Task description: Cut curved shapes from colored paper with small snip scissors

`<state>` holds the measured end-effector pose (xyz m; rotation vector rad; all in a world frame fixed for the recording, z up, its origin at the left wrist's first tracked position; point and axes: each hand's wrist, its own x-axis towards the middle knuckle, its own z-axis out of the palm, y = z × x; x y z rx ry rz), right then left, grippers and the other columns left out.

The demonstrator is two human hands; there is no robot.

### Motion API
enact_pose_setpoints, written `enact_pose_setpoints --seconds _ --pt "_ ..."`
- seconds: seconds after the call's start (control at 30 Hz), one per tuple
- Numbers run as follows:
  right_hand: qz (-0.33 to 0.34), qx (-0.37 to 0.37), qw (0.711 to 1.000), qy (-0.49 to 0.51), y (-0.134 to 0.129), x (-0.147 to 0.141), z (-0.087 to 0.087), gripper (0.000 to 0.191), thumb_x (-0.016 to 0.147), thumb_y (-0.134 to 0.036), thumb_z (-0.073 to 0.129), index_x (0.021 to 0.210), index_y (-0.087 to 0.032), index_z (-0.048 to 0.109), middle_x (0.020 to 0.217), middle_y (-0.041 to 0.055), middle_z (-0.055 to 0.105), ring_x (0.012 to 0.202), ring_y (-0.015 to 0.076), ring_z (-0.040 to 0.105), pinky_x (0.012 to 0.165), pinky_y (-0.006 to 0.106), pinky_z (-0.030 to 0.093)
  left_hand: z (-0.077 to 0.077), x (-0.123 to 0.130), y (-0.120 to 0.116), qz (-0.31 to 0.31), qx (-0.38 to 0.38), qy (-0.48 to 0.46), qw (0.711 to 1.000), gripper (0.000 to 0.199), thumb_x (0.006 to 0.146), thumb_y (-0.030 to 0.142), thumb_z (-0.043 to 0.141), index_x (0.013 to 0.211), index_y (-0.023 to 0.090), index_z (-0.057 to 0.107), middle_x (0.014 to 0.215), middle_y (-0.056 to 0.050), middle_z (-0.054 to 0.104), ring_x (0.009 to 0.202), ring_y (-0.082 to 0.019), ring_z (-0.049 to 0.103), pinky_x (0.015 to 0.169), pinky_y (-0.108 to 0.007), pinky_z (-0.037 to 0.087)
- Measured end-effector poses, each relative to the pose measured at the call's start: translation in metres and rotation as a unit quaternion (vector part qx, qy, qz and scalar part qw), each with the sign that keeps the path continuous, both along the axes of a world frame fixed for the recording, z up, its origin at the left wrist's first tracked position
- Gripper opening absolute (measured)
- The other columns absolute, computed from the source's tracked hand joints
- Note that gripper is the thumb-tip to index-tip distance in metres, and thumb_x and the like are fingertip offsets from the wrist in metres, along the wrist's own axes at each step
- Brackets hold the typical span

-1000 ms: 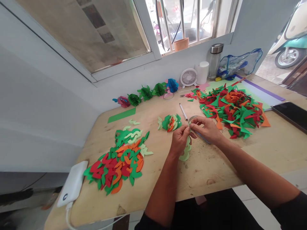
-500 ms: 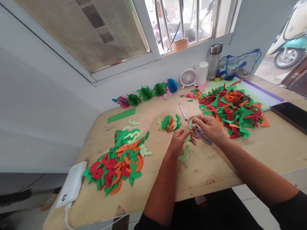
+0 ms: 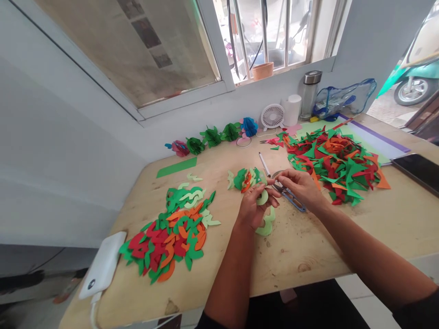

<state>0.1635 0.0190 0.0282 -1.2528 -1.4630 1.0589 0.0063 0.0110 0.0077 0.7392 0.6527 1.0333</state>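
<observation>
Over the middle of the table, my left hand (image 3: 255,205) is closed on a light green paper cutout (image 3: 263,198). My right hand (image 3: 298,185) is just to its right, thumb and fingertips pinched together; anything between them is too small to make out. Beneath the right hand lie blue-handled scissors (image 3: 294,201), with a thin ring partly hidden by the fingers. More light green cutouts (image 3: 266,225) rest on the wood below the left hand. Behind that hand stands a fanned cluster of green, orange and pale paper pieces (image 3: 241,178), partly covered.
Cut paper shapes (image 3: 171,233) are piled at left, and a heap of scraps (image 3: 338,160) lies at right. Along the wall are paper decorations (image 3: 211,137), a fan (image 3: 272,116) and a glass bottle (image 3: 310,96). A pen (image 3: 264,164), phone (image 3: 418,171) and power bank (image 3: 103,265) also lie here.
The fingertips of my two hands have drawn slightly apart. The light green cutout that stood up between them now sits lower, in my left hand. The view has shifted a little.
</observation>
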Motion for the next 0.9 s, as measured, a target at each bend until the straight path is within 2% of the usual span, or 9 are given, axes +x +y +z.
enact_pose_setpoints --seconds 0.4,0.5,0.57,0.77,0.83,0.9 --pt "0.011 0.018 1.000 0.003 0.001 0.000 -0.003 0.024 0.076 -0.041 0.058 0.069 -0.018 0.058 0.078 0.0065 0.069 0.072 0.0181 0.061 0.062 0.028 0.045 0.000 0.001 0.000 0.002 -0.013 0.014 1.000 0.038 0.077 0.036 0.061 0.101 0.007 0.064 0.069 -0.009 0.070 0.047 -0.014 0.059 0.056 -0.030 0.046" --pt "0.003 0.009 1.000 0.004 0.000 0.000 -0.002 0.024 0.076 -0.042 0.060 0.071 -0.019 0.058 0.077 0.0055 0.069 0.068 0.0169 0.059 0.059 0.027 0.044 0.000 0.001 0.001 0.020 -0.013 0.023 0.999 0.039 0.078 0.037 0.060 0.105 0.009 0.062 0.070 -0.009 0.070 0.048 -0.014 0.059 0.056 -0.030 0.047" --pt "0.003 -0.003 1.000 0.018 -0.001 0.000 0.001 0.026 0.076 -0.043 0.061 0.070 -0.019 0.056 0.078 0.0053 0.069 0.066 0.0160 0.058 0.058 0.027 0.043 0.000 0.001 0.001 0.031 -0.008 0.026 0.999 0.041 0.078 0.037 0.059 0.109 0.011 0.059 0.071 -0.008 0.070 0.048 -0.014 0.059 0.056 -0.030 0.047" --pt "0.038 -0.015 0.994 0.106 -0.006 -0.003 0.008 0.028 0.076 -0.046 0.062 0.070 -0.019 0.056 0.098 0.0080 0.069 0.075 0.0172 0.061 0.059 0.027 0.047 0.003 0.007 -0.003 0.020 0.039 0.070 0.997 0.054 0.078 0.040 0.061 0.122 0.010 0.051 0.069 -0.007 0.069 0.048 -0.014 0.059 0.057 -0.029 0.047" --pt "0.055 -0.033 0.987 0.148 -0.007 -0.005 0.007 0.027 0.076 -0.044 0.064 0.070 -0.019 0.056 0.091 0.0060 0.068 0.065 0.0142 0.059 0.055 0.027 0.047 0.005 0.010 -0.004 0.018 0.054 0.083 0.995 0.058 0.078 0.040 0.062 0.126 0.011 0.049 0.069 -0.006 0.069 0.048 -0.014 0.059 0.056 -0.029 0.047" --pt "0.086 -0.056 0.974 0.201 -0.007 -0.007 0.005 0.025 0.077 -0.042 0.065 0.072 -0.020 0.057 0.073 0.0012 0.063 0.051 0.0111 0.053 0.048 0.027 0.047 0.006 0.013 -0.006 0.018 0.061 0.091 0.994 0.062 0.077 0.041 0.064 0.130 0.013 0.047 0.073 -0.006 0.070 0.053 -0.015 0.062 0.055 -0.027 0.047"
